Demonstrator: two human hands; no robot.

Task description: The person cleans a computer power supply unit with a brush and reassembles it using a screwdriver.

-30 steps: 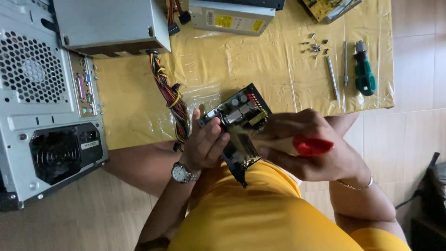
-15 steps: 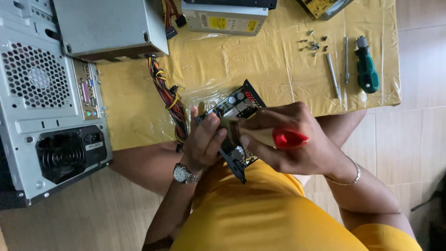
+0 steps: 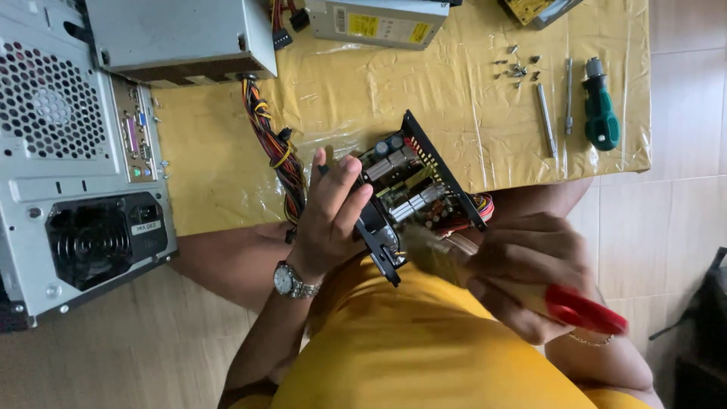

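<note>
left hand (image 3: 327,216): fingers (image 3: 344,193) spread narrow, clamped on the side of the open power supply unit (image 3: 413,193); thumb on the near edge, wristwatch (image 3: 291,280) below the wrist.
right hand (image 3: 522,273): fingers curled shut round the red-handled brush (image 3: 522,291); red handle end sticks out past the little-finger side, bristles point toward the unit.
power supply unit: held up between both hands over the lap, tilted, circuit side facing up; bristle tip is at its lower edge, just right of the left fingers. Contact with the board: cannot tell, blurred.
vs earlier: right hand was over the unit with the red handle close to the board; now it sits lower and further right, unit more exposed. Left-hand grip unchanged.
cable bundle (image 3: 276,155): hangs from the unit, just beyond the left fingertips, on the yellow sheet (image 3: 394,91).
beyond right fingers: green-handled screwdriver (image 3: 600,113), two metal bits, loose screws (image 3: 516,67), well apart.
left of left hand: computer case (image 3: 76,151), fan grille facing up.
</note>
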